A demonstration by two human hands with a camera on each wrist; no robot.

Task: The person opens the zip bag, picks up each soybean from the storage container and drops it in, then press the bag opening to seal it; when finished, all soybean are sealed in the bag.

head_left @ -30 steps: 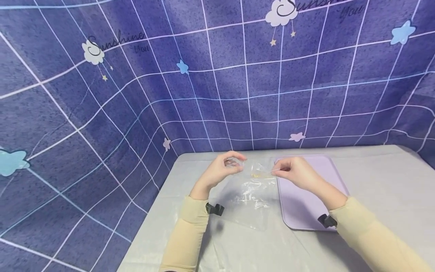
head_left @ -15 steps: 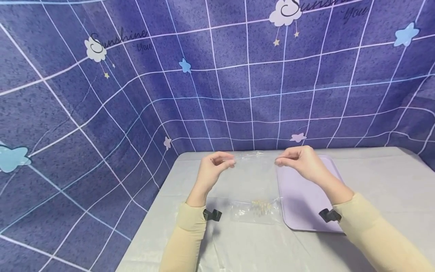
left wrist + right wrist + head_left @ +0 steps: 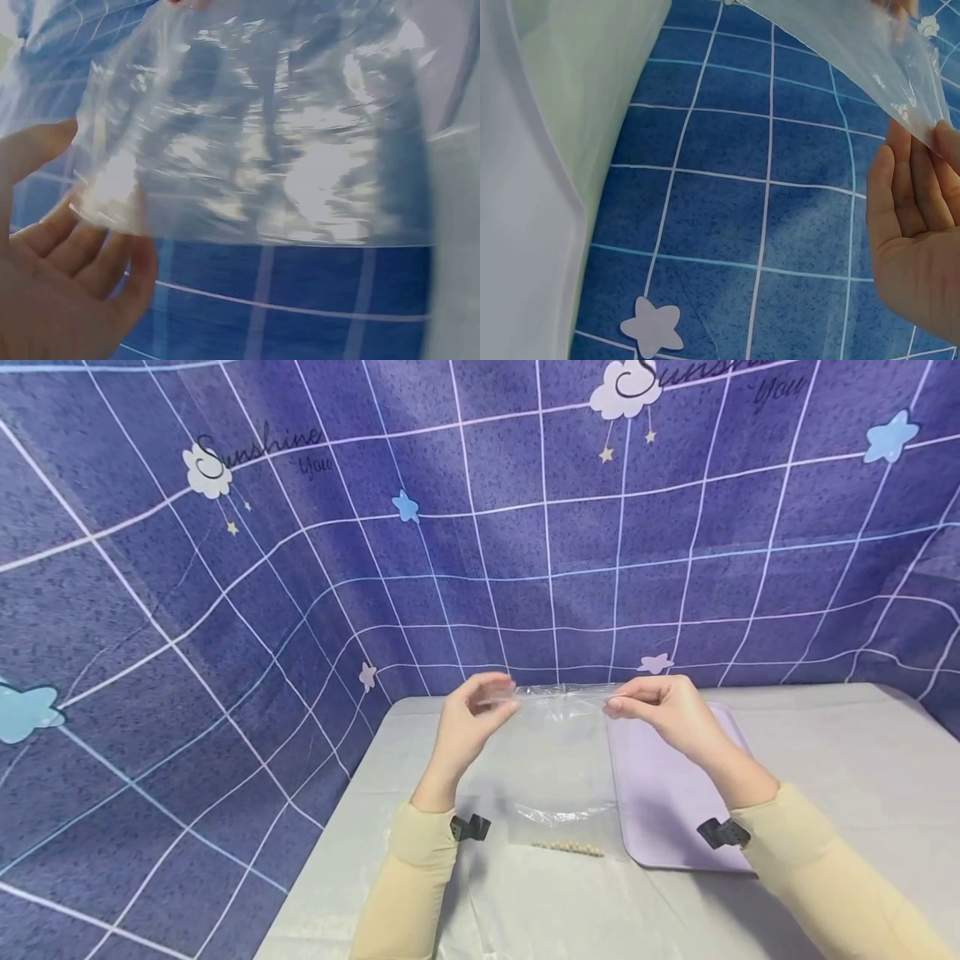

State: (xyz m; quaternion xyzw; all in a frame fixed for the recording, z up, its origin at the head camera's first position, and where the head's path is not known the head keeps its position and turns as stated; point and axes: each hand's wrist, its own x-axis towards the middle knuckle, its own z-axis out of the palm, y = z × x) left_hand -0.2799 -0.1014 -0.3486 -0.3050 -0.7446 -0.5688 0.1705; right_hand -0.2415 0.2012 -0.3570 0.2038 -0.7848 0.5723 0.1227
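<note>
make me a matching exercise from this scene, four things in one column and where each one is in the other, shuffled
Things:
1. clear plastic bag
2. small beads
3. purple tray
4. left hand

Places:
A. flat on the grey table, under the right forearm
B. pinching the bag's top left corner
C. hanging between the two hands
D. in a row at the bottom of the bag

Pairs: 1-C, 2-D, 3-A, 4-B
</note>
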